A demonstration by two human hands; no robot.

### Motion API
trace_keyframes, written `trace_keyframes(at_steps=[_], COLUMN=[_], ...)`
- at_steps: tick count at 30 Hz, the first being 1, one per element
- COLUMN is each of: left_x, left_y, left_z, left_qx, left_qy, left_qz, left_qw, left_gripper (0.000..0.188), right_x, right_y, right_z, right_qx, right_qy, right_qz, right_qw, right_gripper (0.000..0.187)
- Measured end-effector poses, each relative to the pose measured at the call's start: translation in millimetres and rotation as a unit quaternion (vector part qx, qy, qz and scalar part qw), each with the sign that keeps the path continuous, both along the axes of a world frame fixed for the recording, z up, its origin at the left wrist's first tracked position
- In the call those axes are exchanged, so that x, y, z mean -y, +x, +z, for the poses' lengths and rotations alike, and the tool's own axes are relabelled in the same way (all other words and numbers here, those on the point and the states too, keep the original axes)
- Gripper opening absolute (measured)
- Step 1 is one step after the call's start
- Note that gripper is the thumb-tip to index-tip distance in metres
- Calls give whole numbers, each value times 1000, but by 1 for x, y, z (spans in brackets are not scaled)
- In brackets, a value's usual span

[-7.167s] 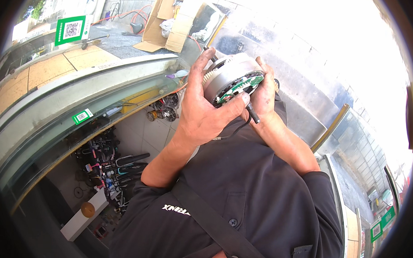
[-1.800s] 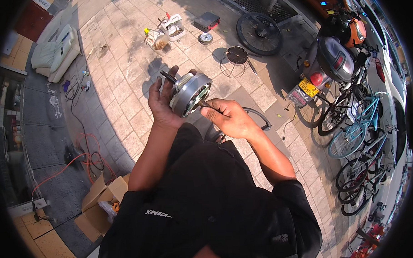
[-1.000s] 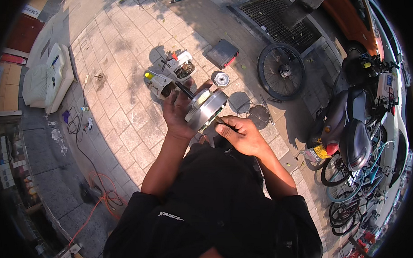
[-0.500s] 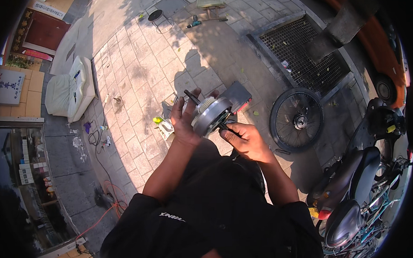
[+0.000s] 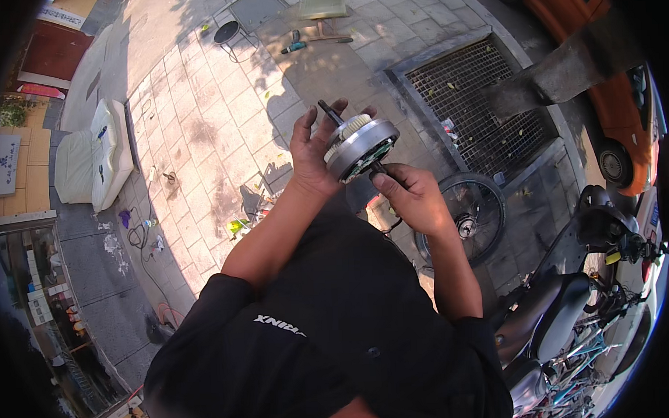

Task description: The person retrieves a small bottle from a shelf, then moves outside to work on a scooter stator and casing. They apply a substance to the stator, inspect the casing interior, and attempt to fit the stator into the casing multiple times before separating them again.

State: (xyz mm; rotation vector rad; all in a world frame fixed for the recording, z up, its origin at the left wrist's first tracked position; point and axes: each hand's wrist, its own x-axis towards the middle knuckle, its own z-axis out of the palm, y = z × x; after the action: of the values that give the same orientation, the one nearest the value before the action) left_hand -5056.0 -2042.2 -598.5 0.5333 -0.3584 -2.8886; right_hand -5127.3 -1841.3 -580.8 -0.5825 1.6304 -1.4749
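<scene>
A hub motor core [image 5: 363, 149], a silver metal ring with pale gear teeth on its upper side, is held tilted in front of my chest. A dark axle stands out from both its ends, and a strip of green circuit board shows on the underside. My left hand [image 5: 312, 157] is wrapped round the far left side of the core, its fingertips partly hidden behind the gears. With thumb and fingers my right hand [image 5: 413, 195] pinches the lower axle end, where a dark cable seems to hang down.
A bicycle wheel [image 5: 462, 227] lies on the paving to the right, below a metal grate [image 5: 485, 93]. Parked scooters [image 5: 552, 319] crowd the lower right. A cordless drill [image 5: 293, 46], a stool [image 5: 229, 34] and a low bench [image 5: 321, 6] are ahead; a white sofa [image 5: 89, 158] stands left.
Both hands have raised the motor core slightly up and to the right in the picture, and more green board shows. The whole view has shifted, with the surroundings sliding left.
</scene>
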Motion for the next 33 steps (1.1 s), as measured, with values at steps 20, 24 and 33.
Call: trace_keyframes(at_steps=[20,24,33], left_x=[286,304,306], left_y=[-361,-436,-579], left_z=[-20,-6,-47], left_qx=[-48,-4,-6], left_qy=[9,-38,-97], left_qz=[-190,-233,-356], left_qw=[980,972,929], left_gripper=[65,69,73], right_x=[266,290,306], right_y=[-283,-337,-425], right_z=[-24,-33,-74], right_qx=[54,71,30], right_qy=[-2,-22,-39], right_qz=[-167,-213,-328], right_qw=[985,974,943], right_gripper=[33,32,32])
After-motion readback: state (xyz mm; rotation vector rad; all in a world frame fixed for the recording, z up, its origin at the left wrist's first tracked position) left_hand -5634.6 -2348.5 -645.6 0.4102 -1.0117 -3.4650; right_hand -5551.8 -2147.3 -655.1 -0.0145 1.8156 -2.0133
